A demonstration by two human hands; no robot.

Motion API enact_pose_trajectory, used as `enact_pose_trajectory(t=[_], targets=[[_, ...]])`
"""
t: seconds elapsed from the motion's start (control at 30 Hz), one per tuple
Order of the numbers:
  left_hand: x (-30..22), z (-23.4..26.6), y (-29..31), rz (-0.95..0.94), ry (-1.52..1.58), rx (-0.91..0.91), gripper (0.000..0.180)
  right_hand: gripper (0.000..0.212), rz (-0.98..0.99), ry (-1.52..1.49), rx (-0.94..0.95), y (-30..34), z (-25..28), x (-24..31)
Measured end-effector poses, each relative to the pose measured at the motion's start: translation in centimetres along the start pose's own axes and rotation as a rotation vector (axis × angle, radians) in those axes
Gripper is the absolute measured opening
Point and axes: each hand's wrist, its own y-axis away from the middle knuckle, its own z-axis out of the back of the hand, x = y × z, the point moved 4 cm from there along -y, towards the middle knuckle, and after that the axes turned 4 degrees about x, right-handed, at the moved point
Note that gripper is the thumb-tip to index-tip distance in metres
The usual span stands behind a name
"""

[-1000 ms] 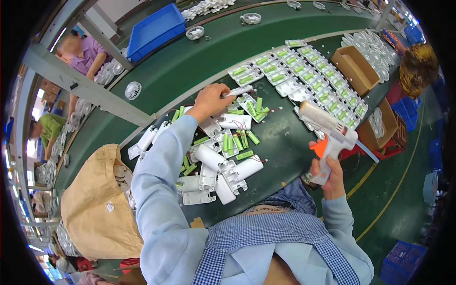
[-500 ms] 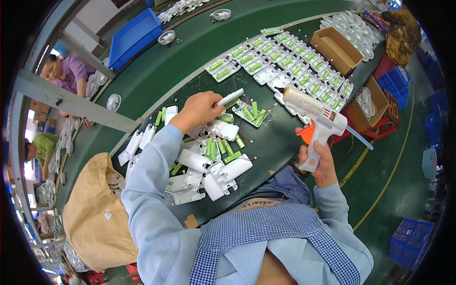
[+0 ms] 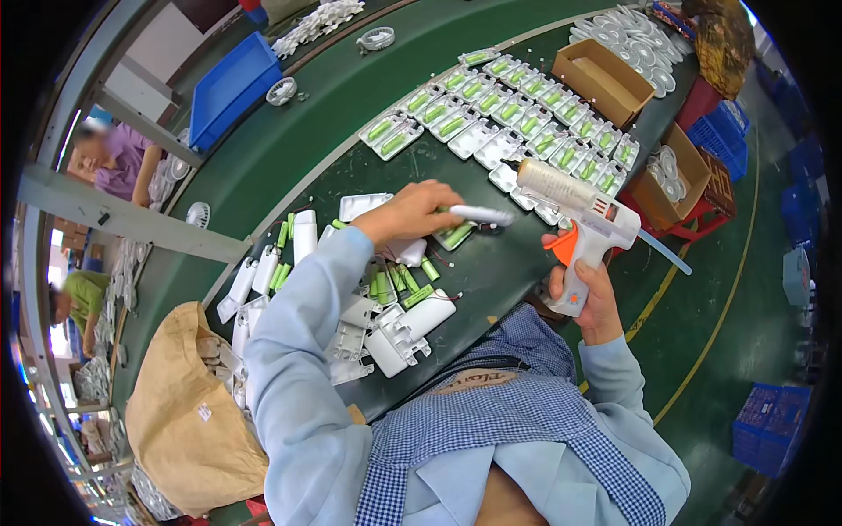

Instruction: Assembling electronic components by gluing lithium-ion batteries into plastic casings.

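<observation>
Head view: the left hand [image 3: 417,210], its fingers pinching one end of a white casing [image 3: 482,215], holds it over the bench [image 3: 500,272]; gripping only the end appears to leave the rest uncovered. At 4 o'clock from it, the right hand [image 3: 592,294] has its fingers wrapped round the grip of a glue gun [image 3: 579,232], nozzle toward 10 o'clock, likely to keep the tip clear of the body; whether the orange trigger is squeezed, I cannot tell. Filled casings [image 3: 453,125] stand in rows at 1 o'clock from the left hand, open side up, which seems to keep the cells in sight. Loose green cells [image 3: 399,279] lie heaped at 6 o'clock, presumably for easy reach. The held casing looks slim, pale and edge-on, blurred at its far end; its inside is hidden.
</observation>
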Motion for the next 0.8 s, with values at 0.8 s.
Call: enact_pose_trajectory(t=[0.8], targets=[[-5.4,-0.6,3.7,0.082,-0.480,-0.368,0.026,0.060,-0.087,0.250,-0.033,1.5,1.0,1.3]])
